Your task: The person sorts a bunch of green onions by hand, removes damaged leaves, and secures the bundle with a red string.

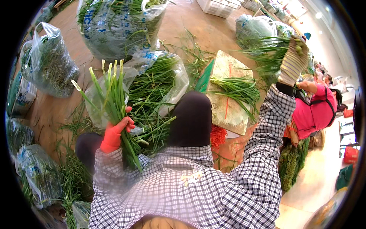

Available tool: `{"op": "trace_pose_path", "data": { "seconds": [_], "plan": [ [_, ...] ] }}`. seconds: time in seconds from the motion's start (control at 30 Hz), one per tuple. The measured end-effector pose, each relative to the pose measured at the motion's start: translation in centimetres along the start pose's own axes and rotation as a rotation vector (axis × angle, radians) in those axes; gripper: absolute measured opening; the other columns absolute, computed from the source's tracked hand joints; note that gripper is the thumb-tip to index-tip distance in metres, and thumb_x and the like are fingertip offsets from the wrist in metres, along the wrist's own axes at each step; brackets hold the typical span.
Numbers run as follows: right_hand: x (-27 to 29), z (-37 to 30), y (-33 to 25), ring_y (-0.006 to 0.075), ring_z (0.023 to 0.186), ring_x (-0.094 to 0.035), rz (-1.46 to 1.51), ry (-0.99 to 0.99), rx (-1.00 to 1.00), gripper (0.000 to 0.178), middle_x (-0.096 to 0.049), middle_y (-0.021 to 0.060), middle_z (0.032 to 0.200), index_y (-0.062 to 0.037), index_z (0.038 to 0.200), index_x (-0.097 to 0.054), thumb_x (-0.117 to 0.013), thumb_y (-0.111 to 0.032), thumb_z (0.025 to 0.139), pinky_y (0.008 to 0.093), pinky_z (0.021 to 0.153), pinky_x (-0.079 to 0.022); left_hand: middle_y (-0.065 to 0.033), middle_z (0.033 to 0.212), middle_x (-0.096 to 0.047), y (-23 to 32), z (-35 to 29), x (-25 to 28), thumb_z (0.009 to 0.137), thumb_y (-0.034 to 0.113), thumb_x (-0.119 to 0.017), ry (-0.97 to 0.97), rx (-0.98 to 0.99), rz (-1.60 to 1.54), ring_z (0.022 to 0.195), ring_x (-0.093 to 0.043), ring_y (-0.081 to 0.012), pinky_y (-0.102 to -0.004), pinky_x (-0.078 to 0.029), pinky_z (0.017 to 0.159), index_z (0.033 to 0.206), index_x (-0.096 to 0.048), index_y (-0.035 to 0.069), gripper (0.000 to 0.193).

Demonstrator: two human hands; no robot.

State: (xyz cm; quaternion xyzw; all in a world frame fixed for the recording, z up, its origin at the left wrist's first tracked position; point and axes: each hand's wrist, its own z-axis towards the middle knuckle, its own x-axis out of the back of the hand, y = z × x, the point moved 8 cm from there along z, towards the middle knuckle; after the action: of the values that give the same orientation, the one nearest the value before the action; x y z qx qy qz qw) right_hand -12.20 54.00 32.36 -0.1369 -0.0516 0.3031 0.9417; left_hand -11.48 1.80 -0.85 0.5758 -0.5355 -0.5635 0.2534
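My left hand [117, 133], in a red glove, is closed around a bunch of long green leafy stalks [114, 89]. Their pale cut ends point away from me, and the leaves hang toward my lap. Below and beside it lies an opened clear plastic bag [179, 78] full of loose greens [152, 86]. Out to the far right, my right hand [295, 59] is raised in a striped work glove with its fingers curled. Long green leaves [268, 57] spread out just left of it; whether it grips them is unclear. A separate sheaf of greens [236, 87] rests on a pale board [225, 68].
Red ties [218, 136] lie by the board's near edge. A large bag of greens [120, 28] stands ahead, with another bag [49, 63] at the left. A white crate [217, 8] stands farther off. At the right, a person in pink [318, 108] is close to my right arm.
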Motion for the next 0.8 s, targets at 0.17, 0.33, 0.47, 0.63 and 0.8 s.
{"op": "trace_pose_path", "data": {
  "seconds": [0.17, 0.33, 0.47, 0.63, 0.8],
  "plan": [
    [-4.7, -7.8, 2.6, 0.0115, 0.056, -0.056, -0.565, -0.428, 0.086, 0.017, -0.063, -0.0004, 0.068, -0.0153, 0.089, -0.067, -0.052, -0.008, 0.094, 0.0224, 0.053, -0.049, -0.0062, 0.081, -0.06, 0.2, -0.8, -0.3, 0.091, 0.008, -0.056, -0.002, 0.01, 0.046, 0.066, -0.054, -0.0109, -0.0238, -0.046, 0.065, 0.128, -0.048, -0.002, 0.04],
    [-5.9, -25.1, 13.3, 0.0228, 0.067, -0.063, -0.865, -0.884, -0.185, 0.013, -0.067, 0.0083, 0.078, -0.0172, 0.091, -0.068, -0.056, -0.011, 0.088, 0.0345, 0.062, -0.053, -0.0068, 0.078, -0.06, 0.5, -0.7, -4.0, 0.098, 0.037, -0.046, -0.271, -0.005, 0.039, 0.063, -0.052, -0.0106, -0.023, -0.043, 0.062, 0.137, -0.038, -0.001, 0.056],
    [-10.8, -32.5, 11.3, 0.0327, 0.082, -0.065, -0.835, -0.951, -0.339, 0.021, -0.068, 0.0142, 0.088, -0.016, 0.093, -0.069, -0.06, -0.006, 0.077, 0.0414, 0.076, -0.051, -0.0064, 0.079, -0.06, -0.6, -1.5, -3.9, 0.098, 0.048, -0.04, -0.284, 0.046, 0.026, 0.062, -0.05, -0.0102, -0.0233, -0.043, 0.062, 0.141, -0.034, 0.0, 0.064],
    [-8.8, -32.0, 13.8, 0.034, 0.085, -0.064, -0.781, -0.967, -0.384, 0.024, -0.068, 0.0158, 0.091, -0.0145, 0.102, -0.067, -0.063, -0.016, 0.078, 0.0431, 0.078, -0.05, -0.0051, 0.08, -0.061, -0.1, -1.6, -5.4, 0.096, 0.053, -0.04, -0.311, 0.122, 0.091, 0.06, -0.05, -0.0092, -0.0223, -0.043, 0.062, 0.141, -0.035, 0.004, 0.067],
    [-11.9, -29.0, 9.9, 0.0339, 0.116, -0.054, -0.612, -1.119, -0.499, 0.069, -0.056, 0.0207, 0.126, -0.0028, 0.128, -0.052, -0.076, -0.039, 0.073, 0.04, 0.098, -0.043, -0.0064, 0.086, -0.064, -1.4, -1.5, -5.2, 0.095, 0.057, -0.036, -0.331, 0.085, 0.028, 0.058, -0.051, -0.0086, -0.0224, -0.044, 0.058, 0.145, -0.031, 0.007, 0.071]
  ]
}}
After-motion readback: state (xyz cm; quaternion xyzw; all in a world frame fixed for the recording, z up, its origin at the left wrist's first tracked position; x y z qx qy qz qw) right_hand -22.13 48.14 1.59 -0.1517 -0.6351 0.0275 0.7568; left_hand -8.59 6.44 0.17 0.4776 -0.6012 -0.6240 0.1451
